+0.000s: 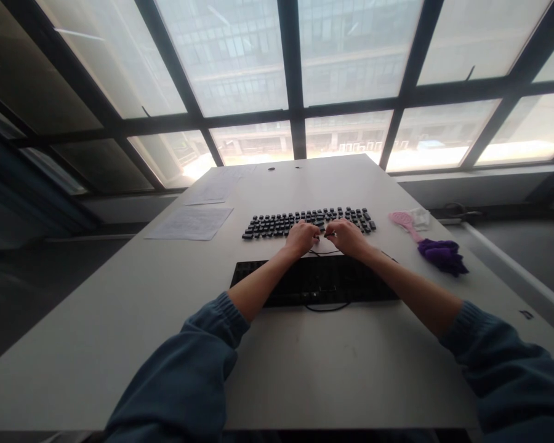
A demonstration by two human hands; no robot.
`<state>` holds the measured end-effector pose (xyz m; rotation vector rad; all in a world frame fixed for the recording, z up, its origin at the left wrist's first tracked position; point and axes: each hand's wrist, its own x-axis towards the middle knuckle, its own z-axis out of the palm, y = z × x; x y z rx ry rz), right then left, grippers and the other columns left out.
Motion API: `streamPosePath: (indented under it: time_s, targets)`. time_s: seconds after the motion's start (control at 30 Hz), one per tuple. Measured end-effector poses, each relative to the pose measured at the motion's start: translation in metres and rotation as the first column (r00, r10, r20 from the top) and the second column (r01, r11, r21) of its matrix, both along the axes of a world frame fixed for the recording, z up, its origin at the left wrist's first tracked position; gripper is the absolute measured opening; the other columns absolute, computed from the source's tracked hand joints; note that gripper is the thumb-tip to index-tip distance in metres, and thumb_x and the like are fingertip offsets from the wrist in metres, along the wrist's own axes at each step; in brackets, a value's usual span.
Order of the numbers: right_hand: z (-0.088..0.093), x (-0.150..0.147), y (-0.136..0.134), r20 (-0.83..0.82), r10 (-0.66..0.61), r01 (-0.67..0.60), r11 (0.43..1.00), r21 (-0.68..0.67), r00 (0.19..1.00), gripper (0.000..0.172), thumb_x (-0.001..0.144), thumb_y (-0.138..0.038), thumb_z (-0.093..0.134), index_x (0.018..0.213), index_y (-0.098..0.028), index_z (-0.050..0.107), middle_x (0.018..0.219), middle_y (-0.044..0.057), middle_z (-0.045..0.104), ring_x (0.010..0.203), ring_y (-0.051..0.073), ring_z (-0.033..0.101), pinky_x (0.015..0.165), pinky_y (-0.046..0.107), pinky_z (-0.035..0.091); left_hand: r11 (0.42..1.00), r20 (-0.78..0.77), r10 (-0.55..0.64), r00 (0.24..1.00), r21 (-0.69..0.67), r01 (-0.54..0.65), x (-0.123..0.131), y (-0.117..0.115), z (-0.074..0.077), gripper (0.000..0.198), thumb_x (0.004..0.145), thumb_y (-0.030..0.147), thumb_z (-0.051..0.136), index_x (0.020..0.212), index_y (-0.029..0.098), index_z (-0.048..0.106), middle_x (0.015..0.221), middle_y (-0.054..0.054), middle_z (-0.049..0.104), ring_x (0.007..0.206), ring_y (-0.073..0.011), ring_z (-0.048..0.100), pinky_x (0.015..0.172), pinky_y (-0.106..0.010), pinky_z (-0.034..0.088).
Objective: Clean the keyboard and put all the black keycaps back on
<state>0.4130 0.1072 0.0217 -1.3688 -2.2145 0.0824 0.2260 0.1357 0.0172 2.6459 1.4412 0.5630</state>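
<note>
Rows of loose black keycaps [277, 224] lie spread on the white table [166, 320]. Closer to me is a black keyboard base [323, 280], with its dark cable looping beside it. Both my forearms reach across the base. At the near edge of the keycap rows, my left hand [301, 237] has its fingers curled in a pinch; what is in them is too small to make out. Just right of it, my right hand [346, 237] is closed, with a small dark keycap [331, 234] at its fingertips. The hands are close but apart.
On the right lie a pink brush [405, 223], a crumpled clear plastic bag [420, 218] and a purple cloth [442, 255]. Paper sheets [191, 223] rest at the left. Large windows [346, 55] stand behind the table's far edge.
</note>
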Motion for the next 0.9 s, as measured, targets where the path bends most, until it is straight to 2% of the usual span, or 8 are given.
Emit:
streamPosePath:
  time_s: [0.17,0.3,0.4,0.53,0.6,0.7,0.83,0.9]
  targets:
    - [-0.002,0.008,-0.019,-0.340,0.093,-0.116,0.992,-0.047,0.936,0.004,0.082,-0.022,0.071,0.083,-0.019,0.073,0.081,0.003,0.073,0.077,0.018,0.065,0.074,0.029,0.047,0.999,0.097,-0.014,0.995,-0.033,0.017,-0.002,-0.003,0.008,0.016,0.081,0.021,0.072,0.094,0.019,0.080,0.087,-0.006,0.077,0.086,-0.0205,0.067,0.088,-0.031,0.050]
    - [0.001,0.011,-0.043,-0.471,0.128,-0.184,0.980,-0.074,0.873,0.008,0.083,-0.025,0.070,0.085,-0.019,0.073,0.081,0.002,0.073,0.075,0.017,0.065,0.069,0.029,0.047,0.999,0.213,-0.042,0.976,-0.011,0.045,-0.011,-0.018,0.026,0.018,0.084,0.024,0.071,0.098,0.017,0.079,0.097,-0.007,0.077,0.090,-0.0186,0.069,0.087,-0.028,0.051]
    - [0.009,0.014,-0.066,-0.500,0.139,-0.204,0.976,-0.078,0.855,0.010,0.084,-0.027,0.069,0.088,-0.019,0.073,0.083,0.003,0.073,0.076,0.017,0.064,0.069,0.029,0.048,0.995,0.321,-0.099,0.942,0.003,0.103,-0.020,-0.046,0.042,0.016,0.083,0.024,0.074,0.097,0.018,0.079,0.096,-0.006,0.076,0.090,-0.0191,0.068,0.089,-0.030,0.051]
    - [0.016,0.018,-0.096,-0.517,0.136,-0.214,0.972,-0.093,0.845,0.012,0.085,-0.030,0.069,0.089,-0.019,0.072,0.082,0.003,0.072,0.076,0.018,0.063,0.069,0.030,0.050,0.984,0.339,-0.155,0.928,-0.034,0.176,-0.028,-0.097,0.055,0.014,0.084,0.024,0.074,0.097,0.022,0.079,0.095,-0.004,0.077,0.091,-0.0204,0.068,0.091,-0.035,0.051]
    - [0.016,0.020,-0.109,-0.527,0.137,-0.234,0.964,-0.122,0.839,0.011,0.085,-0.029,0.070,0.088,-0.019,0.072,0.081,0.003,0.072,0.075,0.017,0.063,0.069,0.030,0.050,0.981,0.352,-0.149,0.924,-0.065,0.183,-0.030,-0.119,0.053,0.015,0.083,0.024,0.074,0.098,0.023,0.080,0.095,-0.004,0.077,0.093,-0.0219,0.067,0.091,-0.036,0.051]
    - [0.010,0.022,-0.124,-0.562,0.144,-0.291,0.939,-0.182,0.814,0.011,0.085,-0.030,0.071,0.090,-0.020,0.073,0.084,0.003,0.073,0.076,0.018,0.064,0.071,0.031,0.051,0.972,0.392,-0.121,0.912,-0.140,0.189,-0.030,-0.142,0.040,0.020,0.082,0.023,0.076,0.102,0.024,0.080,0.095,-0.004,0.078,0.093,-0.0226,0.066,0.088,-0.036,0.051]
    - [-0.003,0.022,-0.133,-0.568,0.145,-0.333,0.911,-0.242,0.810,0.009,0.085,-0.026,0.072,0.090,-0.020,0.074,0.086,0.003,0.074,0.078,0.019,0.066,0.072,0.031,0.051,0.965,0.425,-0.055,0.903,-0.209,0.157,-0.028,-0.151,0.021,0.016,0.078,0.021,0.080,0.094,0.024,0.079,0.087,-0.002,0.077,0.086,-0.0209,0.064,0.079,-0.033,0.050]
    - [-0.009,0.020,-0.134,-0.549,0.155,-0.339,0.906,-0.252,0.821,0.007,0.084,-0.023,0.072,0.090,-0.020,0.075,0.088,0.004,0.074,0.079,0.019,0.066,0.071,0.030,0.050,0.962,0.421,-0.052,0.906,-0.223,0.159,-0.026,-0.151,0.014,0.011,0.078,0.020,0.080,0.088,0.024,0.079,0.086,0.000,0.077,0.084,-0.0199,0.063,0.079,-0.033,0.049]
